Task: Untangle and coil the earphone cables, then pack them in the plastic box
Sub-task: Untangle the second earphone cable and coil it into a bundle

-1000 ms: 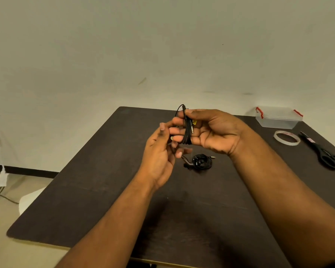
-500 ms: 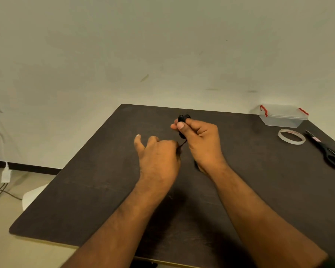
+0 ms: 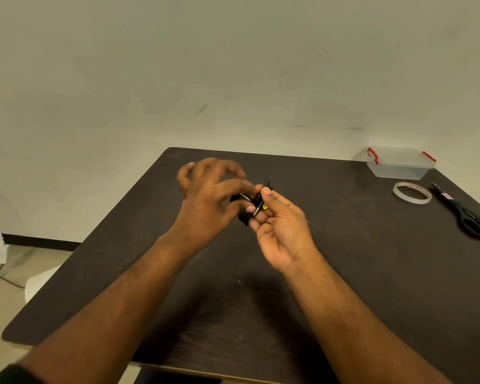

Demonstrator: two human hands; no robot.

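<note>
A coiled black earphone cable [image 3: 261, 199] with a small yellow tag is pinched between thumb and fingers of my right hand [image 3: 281, 228], palm up above the table's middle. My left hand [image 3: 208, 195] meets it from the left, its thumb and forefinger on the cable's metal plug end. A second black coiled bundle [image 3: 244, 218] peeks out beneath the fingertips; I cannot tell whether it rests on the table. The clear plastic box [image 3: 399, 164] with red latches sits lidded at the far right corner.
A roll of clear tape [image 3: 412, 192] lies in front of the box, and black scissors [image 3: 466, 214] lie beside it near the right edge. The dark table [image 3: 358, 273] ends at a pale wall. A white charger [image 3: 0, 252] and cords are on the floor at left.
My right hand has turned palm up again with the coil, and my left hand has lifted and moved in to pinch the plug end. The view has shifted slightly.
</note>
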